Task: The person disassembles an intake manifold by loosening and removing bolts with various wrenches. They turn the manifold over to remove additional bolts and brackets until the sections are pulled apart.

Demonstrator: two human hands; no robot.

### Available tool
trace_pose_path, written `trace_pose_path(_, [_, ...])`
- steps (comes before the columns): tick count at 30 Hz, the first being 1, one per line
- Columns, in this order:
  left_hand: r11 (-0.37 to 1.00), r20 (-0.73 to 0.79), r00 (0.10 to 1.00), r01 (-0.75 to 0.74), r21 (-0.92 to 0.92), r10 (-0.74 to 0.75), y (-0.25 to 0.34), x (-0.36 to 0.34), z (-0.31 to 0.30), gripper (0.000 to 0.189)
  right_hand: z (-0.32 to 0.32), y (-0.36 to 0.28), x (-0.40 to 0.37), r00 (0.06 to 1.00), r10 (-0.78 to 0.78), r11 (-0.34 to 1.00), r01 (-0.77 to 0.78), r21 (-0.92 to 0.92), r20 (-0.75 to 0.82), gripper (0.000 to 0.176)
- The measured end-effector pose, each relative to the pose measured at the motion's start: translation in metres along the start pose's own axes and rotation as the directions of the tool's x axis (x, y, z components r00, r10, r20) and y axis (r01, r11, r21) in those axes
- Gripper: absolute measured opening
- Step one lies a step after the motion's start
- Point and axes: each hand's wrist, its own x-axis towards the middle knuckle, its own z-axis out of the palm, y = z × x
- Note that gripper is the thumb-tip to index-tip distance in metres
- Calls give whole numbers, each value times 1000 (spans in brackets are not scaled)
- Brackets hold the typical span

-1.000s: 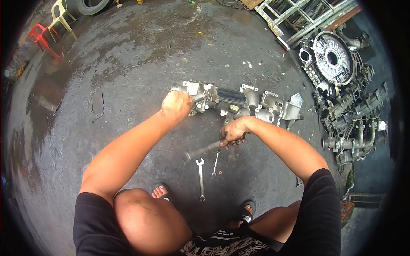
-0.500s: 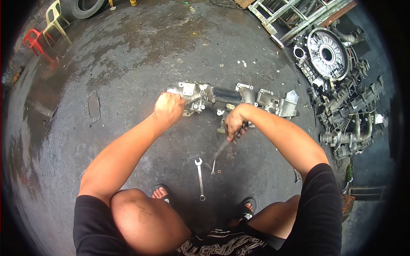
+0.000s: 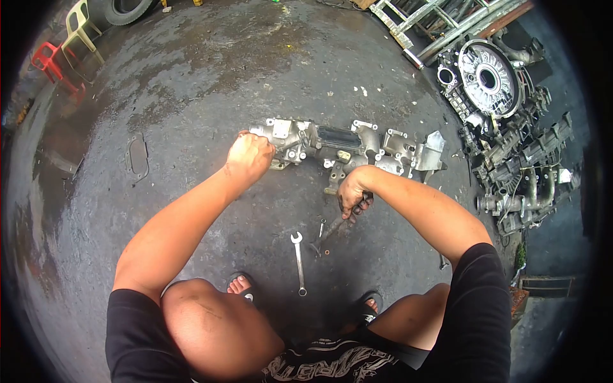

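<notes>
A long grey metal engine part with bolt flanges and a dark middle section lies on the concrete floor in front of me. My left hand is closed in a fist at its left end; whatever is inside the fingers is hidden. Below the right half of the part, my right hand grips a dark hammer, its head low and towards me near the floor. A combination wrench lies between my feet. Beside the hammer are a smaller wrench and a small copper-coloured ring.
A flat gasket-like plate lies on the left. Along the right stand a large round metal housing and several castings. A metal frame is at the back right; a red chair, a cream chair and a tyre are back left.
The hammer has swung slightly and its blurred head is now clearer. My right hand has dropped a little. My left fist has shifted slightly left at the end of the engine part.
</notes>
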Motion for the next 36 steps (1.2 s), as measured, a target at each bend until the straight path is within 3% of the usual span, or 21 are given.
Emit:
trace_pose_path(1, [1000, -3, 1000, -1, 1, 1, 1, 0, 1, 19, -8, 3, -4, 1000, 1, 1000, -1, 1, -2, 24])
trace_pose_path(3, [998, 11, 999, 36, -50, -35, 5, 1, 9, 18, -31, 3, -32, 978, -62, 995, 45, -88, -199, 25])
trace_pose_path(5, [995, 27, 998, 55, -83, -53, 9, -4, 9, 17, -59, 14, -55, 863, -181, 972, 229, 46, -472, 25])
trace_pose_path(7, [989, 29, 995, 100, -108, -97, 7, -4, 9, 17, -57, 14, -53, 863, -192, 954, 276, 119, -467, 25])
trace_pose_path(9, [993, -17, 999, 33, -114, -35, 3, -5, 13, 15, -52, 8, -43, 859, -232, 888, 379, 262, -456, 25])
trace_pose_path(11, [996, -33, 999, 11, -83, -13, 3, -7, 15, 15, -43, 3, -30, 962, -146, 963, 191, 189, -229, 24])
trace_pose_path(14, [999, -57, 998, -15, -45, 12, 4, -8, 14, 15, -22, -12, -23, 993, -13, 996, 3, -89, -114, 25])
trace_pose_path(15, [999, -61, 998, -23, -39, 21, 5, -9, 13, 15, -27, -11, -28, 994, -15, 996, 5, -90, -109, 25])
trace_pose_path(17, [999, -37, 999, -8, -37, 7, 4, -9, 15, 15, -46, 3, -36, 967, -12, 1000, 10, -11, -255, 27])
trace_pose_path(19, [999, -22, 1000, 8, -41, -9, 7, -9, 17, 15, -61, 21, -42, 752, -127, 966, 243, 93, -647, 28])
trace_pose_path(21, [997, -37, 999, 23, -75, -26, 4, -11, 17, 16, -57, 16, -46, 754, -81, 957, 241, 159, -652, 31])
trace_pose_path(23, [996, -27, 999, 30, -85, -32, 1, -10, 16, 16, -49, 12, -39, 921, -103, 949, 204, 240, -375, 30])
trace_pose_path(25, [995, -13, 999, 33, -98, -34, 0, -11, 18, 17, -36, 3, -35, 983, -78, 991, 94, 94, -165, 27])
trace_pose_path(27, [995, -37, 999, 27, -92, -31, 0, -10, 17, 17, -27, -6, -29, 995, -63, 998, 62, -24, -79, 26])
trace_pose_path(29, [995, -32, 999, 37, -90, -40, 0, -10, 18, 17, -36, -2, -42, 969, -106, 994, 102, -31, -224, 26])
trace_pose_path(30, [995, -29, 999, 42, -86, -44, 1, -9, 19, 17, -46, 9, -49, 919, -169, 977, 205, 65, -355, 26])
trace_pose_path(31, [995, -30, 999, 39, -90, -42, 2, -8, 19, 17, -51, 18, -49, 757, -206, 954, 297, 45, -620, 27])
trace_pose_path(33, [992, -31, 997, 62, -114, -66, -1, -7, 18, 18, -49, 12, -52, 690, -214, 924, 373, 86, -692, 29])
trace_pose_path(36, [992, -50, 998, 42, -117, -48, -4, -10, 17, 20, -30, -4, -47, 878, -196, 958, 267, 108, -437, 29])
